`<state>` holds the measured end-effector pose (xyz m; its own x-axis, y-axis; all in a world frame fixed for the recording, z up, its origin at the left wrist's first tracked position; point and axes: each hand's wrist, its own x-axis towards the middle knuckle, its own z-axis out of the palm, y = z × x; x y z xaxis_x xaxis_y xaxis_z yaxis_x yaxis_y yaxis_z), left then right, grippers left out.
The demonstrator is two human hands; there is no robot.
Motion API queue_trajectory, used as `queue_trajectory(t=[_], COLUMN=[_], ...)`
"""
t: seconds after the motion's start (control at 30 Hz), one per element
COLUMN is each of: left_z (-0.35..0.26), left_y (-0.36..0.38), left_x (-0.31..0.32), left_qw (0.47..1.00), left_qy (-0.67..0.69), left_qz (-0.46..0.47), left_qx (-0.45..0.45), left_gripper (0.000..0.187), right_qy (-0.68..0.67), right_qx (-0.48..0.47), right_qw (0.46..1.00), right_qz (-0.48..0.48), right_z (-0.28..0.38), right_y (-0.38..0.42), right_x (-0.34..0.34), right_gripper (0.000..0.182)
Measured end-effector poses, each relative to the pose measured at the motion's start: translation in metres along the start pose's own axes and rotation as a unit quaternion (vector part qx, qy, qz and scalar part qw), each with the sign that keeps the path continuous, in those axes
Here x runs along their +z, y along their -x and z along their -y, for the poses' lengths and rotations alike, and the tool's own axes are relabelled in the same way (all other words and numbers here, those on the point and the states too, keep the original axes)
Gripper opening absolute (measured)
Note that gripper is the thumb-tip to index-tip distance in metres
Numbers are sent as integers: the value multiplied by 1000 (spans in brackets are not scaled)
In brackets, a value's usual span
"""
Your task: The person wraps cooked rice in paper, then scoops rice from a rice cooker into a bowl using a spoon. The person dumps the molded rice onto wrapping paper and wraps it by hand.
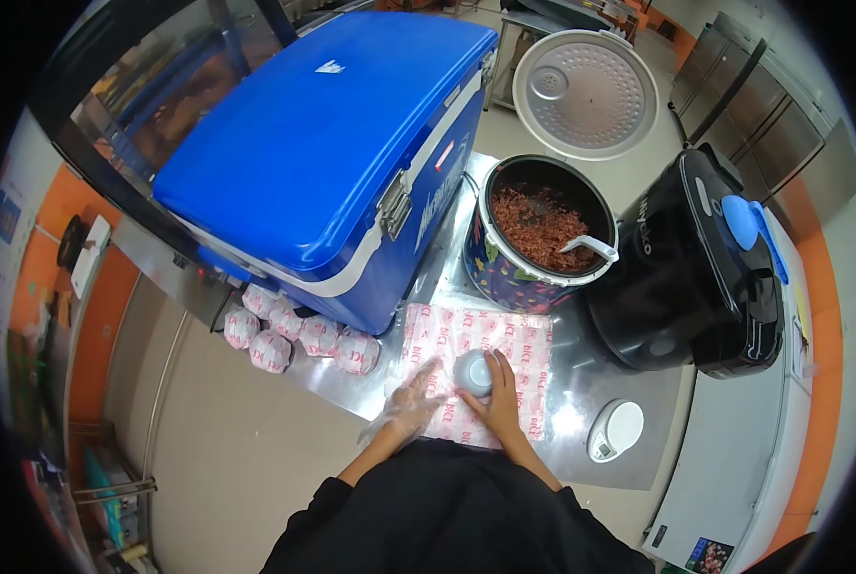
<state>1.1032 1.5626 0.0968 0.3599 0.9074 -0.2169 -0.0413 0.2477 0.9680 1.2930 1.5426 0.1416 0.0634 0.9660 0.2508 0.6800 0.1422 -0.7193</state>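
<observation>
My right hand [498,402] is bare, with its thumb and fingers around a small grey bowl [473,374]. The bowl rests on a sheet of white wrapping paper with pink print [528,335]. My left hand [411,407], in a loose clear plastic glove, lies over the left part of the paper with its fingers stretched out and nothing in them. Behind the paper stands an uncovered rice cooker [509,268] of reddish-brown rice [541,228], a white scoop [592,248] leaning in it.
A big blue cooler box [323,143] fills the left back. Several paper-wrapped parcels [356,352] sit before it. To the right are a black lidded container [681,277] with a blue scoop [740,225] on top, and a white kitchen scale [617,429]. The cooker's round lid [595,96] stands raised.
</observation>
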Motion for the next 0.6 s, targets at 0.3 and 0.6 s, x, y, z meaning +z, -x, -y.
queue_trajectory(t=[0.3,0.6], left_z=[-8,29], left_y=[-2,-4], left_x=[-3,-21], left_qw=[995,976], left_qy=[-87,-15], left_qz=[5,-175], left_qx=[48,125], left_gripper=[69,35], right_qy=[-13,23], right_qx=[-21,-55], right_qw=[999,998], right_qz=[31,5], right_z=[-8,5], right_y=[-2,-11], right_x=[-7,-23], right_gripper=[78,82])
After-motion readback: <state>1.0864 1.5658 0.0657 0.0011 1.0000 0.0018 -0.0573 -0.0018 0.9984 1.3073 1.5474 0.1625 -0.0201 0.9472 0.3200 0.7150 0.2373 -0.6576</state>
